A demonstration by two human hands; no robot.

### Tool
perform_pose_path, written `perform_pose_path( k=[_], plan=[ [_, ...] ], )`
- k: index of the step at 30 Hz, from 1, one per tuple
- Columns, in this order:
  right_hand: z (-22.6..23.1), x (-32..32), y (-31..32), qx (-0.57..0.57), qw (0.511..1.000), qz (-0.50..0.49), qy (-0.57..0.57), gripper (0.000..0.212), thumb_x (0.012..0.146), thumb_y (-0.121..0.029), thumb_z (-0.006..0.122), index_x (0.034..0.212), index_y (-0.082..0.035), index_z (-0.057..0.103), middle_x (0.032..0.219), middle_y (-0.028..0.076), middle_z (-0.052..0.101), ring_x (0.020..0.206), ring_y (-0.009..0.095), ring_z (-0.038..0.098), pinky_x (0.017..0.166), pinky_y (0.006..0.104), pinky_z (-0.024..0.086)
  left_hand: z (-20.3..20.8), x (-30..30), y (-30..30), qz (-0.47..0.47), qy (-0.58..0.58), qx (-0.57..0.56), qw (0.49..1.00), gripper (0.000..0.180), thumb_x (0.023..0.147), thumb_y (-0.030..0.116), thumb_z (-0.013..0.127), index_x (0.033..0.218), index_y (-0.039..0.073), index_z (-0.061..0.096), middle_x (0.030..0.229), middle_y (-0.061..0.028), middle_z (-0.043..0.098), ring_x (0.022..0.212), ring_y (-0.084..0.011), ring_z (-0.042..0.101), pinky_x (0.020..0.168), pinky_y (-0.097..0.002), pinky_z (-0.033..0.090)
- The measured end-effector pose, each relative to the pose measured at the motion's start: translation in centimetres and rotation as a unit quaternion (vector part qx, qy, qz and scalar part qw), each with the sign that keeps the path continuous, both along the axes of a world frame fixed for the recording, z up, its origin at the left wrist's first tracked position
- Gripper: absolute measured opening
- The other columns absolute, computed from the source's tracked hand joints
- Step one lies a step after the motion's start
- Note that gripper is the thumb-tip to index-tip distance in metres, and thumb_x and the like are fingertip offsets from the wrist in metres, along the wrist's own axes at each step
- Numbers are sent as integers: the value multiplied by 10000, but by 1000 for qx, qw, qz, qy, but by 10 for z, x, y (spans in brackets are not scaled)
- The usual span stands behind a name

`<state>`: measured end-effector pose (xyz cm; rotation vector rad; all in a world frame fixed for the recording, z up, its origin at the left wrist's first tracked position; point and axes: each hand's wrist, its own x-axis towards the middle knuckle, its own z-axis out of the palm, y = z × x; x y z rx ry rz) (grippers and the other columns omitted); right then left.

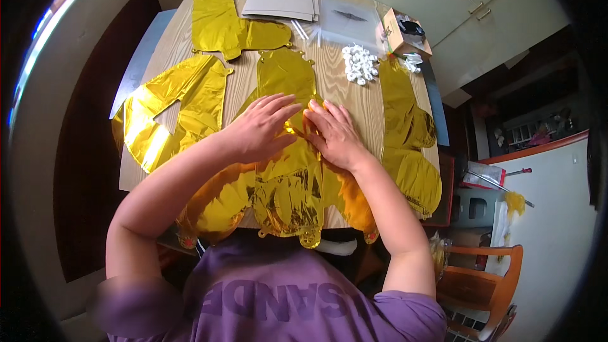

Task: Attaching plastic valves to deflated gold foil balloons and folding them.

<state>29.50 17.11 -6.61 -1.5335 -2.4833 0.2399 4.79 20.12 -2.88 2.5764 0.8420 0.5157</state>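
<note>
A flat gold foil balloon (288, 180) lies before me on the table, its lower end with small tabs reaching over the near edge. My left hand (263, 128) is over its middle, fingers stretched out and side by side. My right hand (335, 133) lies on the foil's right edge, its fingers extended and slightly bent. Between the hands the foil is creased and partly hidden. More uninflated foil balloons lie around it: an angled one (212, 19) at the far left, a looped one (196, 98) on the left, and another (408, 139) on the right.
Across the wooden table (345, 98) are a stack of pale cards (280, 1), thin white straws (299, 30), clear plastic bags (345, 20), a pile of small white coils (360, 63) and an open cardboard box (405, 35). A wooden chair (478, 285) stands at the lower right.
</note>
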Motion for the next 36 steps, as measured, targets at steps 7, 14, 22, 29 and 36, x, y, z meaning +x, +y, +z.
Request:
perform_pose_path(
  k=[7, 14, 22, 29, 36],
  plan=[
    [15, 7, -8, -5, 979, -36, 199, 503, 933, -309, 592, 1388, -127, 481, 1482, 95, 428, 1395, 281, 340, 1173, 432, 221, -30, 8, 0, -51, 36, 74, 995, 630, 880, 386, 605, 1409, 88, 440, 1471, -176, 391, 1397, -356, 312, 1152, -500, 231],
    [80, 25, -171, 98, 916, -355, 156, 345, 863, -267, 697, 670, -28, 538, 629, 123, 557, 565, 296, 565, 549, 378, 444, -35, 0, -2, -34, 34, 65, 997, 620, 874, 366, 615, 1398, 78, 453, 1466, -177, 401, 1393, -363, 318, 1149, -508, 232],
    [-4, 45, -248, -58, 775, -505, 377, 339, 893, -263, 676, 733, 28, 610, 602, 18, 548, 579, 82, 479, 547, 273, 406, -32, 5, -3, -40, 27, 62, 997, 623, 869, 372, 622, 1391, 74, 461, 1455, -171, 414, 1393, -359, 321, 1150, -507, 233],
    [76, -29, -196, 270, 930, -161, 189, 91, 815, -41, 674, 772, -25, 596, 777, 75, 588, 722, 222, 589, 660, 363, 472, -32, 3, -5, -31, 27, 67, 997, 604, 865, 353, 634, 1375, 73, 475, 1448, -167, 423, 1390, -351, 328, 1155, -497, 237],
    [64, -80, -148, -36, 935, 203, 289, 181, 801, -109, 700, 961, -36, 658, 1072, 150, 669, 1040, 309, 628, 975, 474, 446, -43, 0, 3, -52, 27, 105, 993, 567, 811, 214, 610, 1328, 12, 493, 1453, -169, 416, 1392, -337, 329, 1159, -485, 238]
  ],
)
